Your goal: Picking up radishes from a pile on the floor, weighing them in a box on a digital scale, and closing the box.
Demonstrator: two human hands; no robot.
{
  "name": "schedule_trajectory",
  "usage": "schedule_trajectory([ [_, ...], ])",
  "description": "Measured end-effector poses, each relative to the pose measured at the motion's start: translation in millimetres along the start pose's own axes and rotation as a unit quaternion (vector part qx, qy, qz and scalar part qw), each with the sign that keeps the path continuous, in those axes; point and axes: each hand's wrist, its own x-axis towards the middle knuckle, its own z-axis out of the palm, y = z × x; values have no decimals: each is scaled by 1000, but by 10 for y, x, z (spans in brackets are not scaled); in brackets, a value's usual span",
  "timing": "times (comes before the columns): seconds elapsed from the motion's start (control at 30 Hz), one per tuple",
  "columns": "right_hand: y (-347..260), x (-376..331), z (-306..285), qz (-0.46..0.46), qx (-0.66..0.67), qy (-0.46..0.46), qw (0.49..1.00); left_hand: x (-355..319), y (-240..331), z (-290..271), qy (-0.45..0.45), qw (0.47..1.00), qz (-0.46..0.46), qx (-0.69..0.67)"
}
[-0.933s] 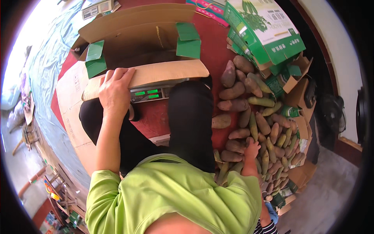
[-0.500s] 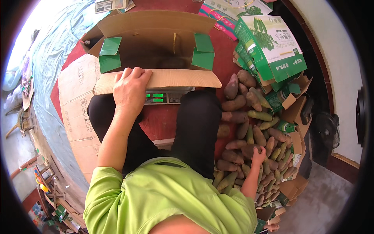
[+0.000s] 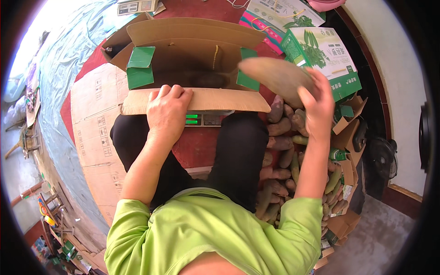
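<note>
My left hand (image 3: pixel 168 110) is closed over the front flap (image 3: pixel 224 99) of an open cardboard box (image 3: pixel 192 34), fingertips on the flap's upper edge. Green tabs stick up at both ends of the box; its inside is dark. Under the flap shows a scale (image 3: pixel 211 120) with a lit green display. My right hand (image 3: pixel 318 103) grips one end of a big brownish-green radish (image 3: pixel 275 79), slightly blurred. The radish's far tip points left, in front of the box's right end. Below this hand lies a pile of brown and green radishes (image 3: pixel 285 158).
Green and white printed cartons (image 3: pixel 323 55) stack at the right, with torn cardboard and a black fan (image 3: pixel 382 156) beside them. A flat cardboard sheet (image 3: pixel 91 133) and blue plastic sheeting (image 3: pixel 59 91) lie left. Another scale (image 3: pixel 135 7) sits at the back.
My right hand has come up from the pile with a radish and swung forward toward the box. My left hand stays on the flap. The whole view has shifted slightly.
</note>
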Motion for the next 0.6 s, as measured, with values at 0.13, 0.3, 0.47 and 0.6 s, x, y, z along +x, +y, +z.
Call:
schedule_trajectory([
  [0.13, 160, 521, 762, -58, -79, -136, 986, -2, -3, -7, -10, 1000, -4, -4],
  [0.3, 638, 759, 1624, -80, -270, -215, 935, -12, -16, 17, 14, 1000, 17, -17],
  [0.47, 899, 926, 2120, -85, -358, -261, 892, 36, 2, 18, -11, 1000, 18, 9],
  [0.6, 749, 1001, 2093, -102, -296, -215, 925, 38, -19, -8, -13, 1000, 17, 6],
])
